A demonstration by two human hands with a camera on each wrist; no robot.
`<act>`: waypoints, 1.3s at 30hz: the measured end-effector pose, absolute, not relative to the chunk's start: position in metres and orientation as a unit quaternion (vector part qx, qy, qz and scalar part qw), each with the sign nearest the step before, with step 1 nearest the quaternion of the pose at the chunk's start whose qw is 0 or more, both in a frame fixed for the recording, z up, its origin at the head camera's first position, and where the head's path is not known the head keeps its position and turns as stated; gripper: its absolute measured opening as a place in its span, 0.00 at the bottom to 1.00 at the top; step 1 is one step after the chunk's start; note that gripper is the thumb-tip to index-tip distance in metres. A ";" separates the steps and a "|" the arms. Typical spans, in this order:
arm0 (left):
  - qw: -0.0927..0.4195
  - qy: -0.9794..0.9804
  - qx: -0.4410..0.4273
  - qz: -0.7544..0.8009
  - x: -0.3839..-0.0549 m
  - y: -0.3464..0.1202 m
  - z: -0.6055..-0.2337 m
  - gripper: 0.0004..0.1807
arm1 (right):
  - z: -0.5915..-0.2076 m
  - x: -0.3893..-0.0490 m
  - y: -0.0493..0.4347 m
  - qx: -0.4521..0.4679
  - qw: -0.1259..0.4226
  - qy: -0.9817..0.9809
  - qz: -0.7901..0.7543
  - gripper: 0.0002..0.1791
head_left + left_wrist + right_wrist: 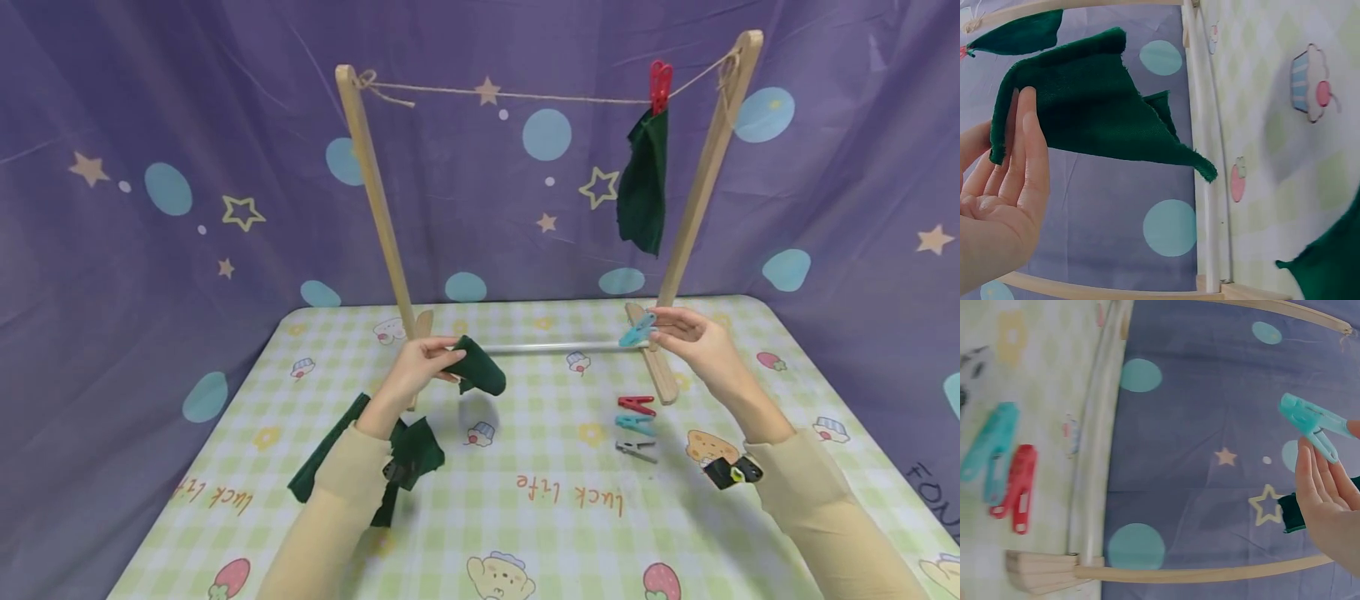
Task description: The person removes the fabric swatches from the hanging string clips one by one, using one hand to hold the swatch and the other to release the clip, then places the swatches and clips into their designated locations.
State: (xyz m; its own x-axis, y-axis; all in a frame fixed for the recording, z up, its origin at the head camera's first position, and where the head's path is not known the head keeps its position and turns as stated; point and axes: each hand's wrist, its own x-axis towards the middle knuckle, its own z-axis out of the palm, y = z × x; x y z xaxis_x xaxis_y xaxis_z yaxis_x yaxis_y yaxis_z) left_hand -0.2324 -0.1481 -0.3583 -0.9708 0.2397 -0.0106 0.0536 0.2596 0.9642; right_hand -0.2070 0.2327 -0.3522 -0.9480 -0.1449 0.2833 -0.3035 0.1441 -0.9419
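**Green cloth in the left hand, blue clothespin in the right**

The green cloth (482, 368) is held above the table near the foot of the left post, its upper-left end pinched between the thumb and fingers of the left hand (420, 367). From the head view its long axis slants from that grip down to the right, the free end drooping; the left wrist view shows it tapering to a loose corner.

The blue clothespin (637, 331) is pinched by its handle ends in the right hand (697, 342). Its long axis slants too, the nose pointing left and slightly down, away from the fingers, in front of the metal rod (555, 347) near its right end.

On the table (555, 542), nearer the person, a red clothespin (636, 406), a second blue one (635, 424) and a gray one (637, 451) lie in a column, each lengthwise left to right. More green pieces (423, 450) lie by the left forearm.

Above, a string (525, 96) joins the left post (382, 208) and right post (701, 183); near the right post, a red peg (660, 87) clips a hanging green cloth (645, 183), long axis nearly vertical. Behind is a purple curtain (262, 142).
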 end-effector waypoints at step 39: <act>0.154 0.799 0.100 0.573 -0.157 -0.188 -0.420 0.25 | -0.438 -0.164 0.244 0.202 -0.108 -0.741 0.632 0.20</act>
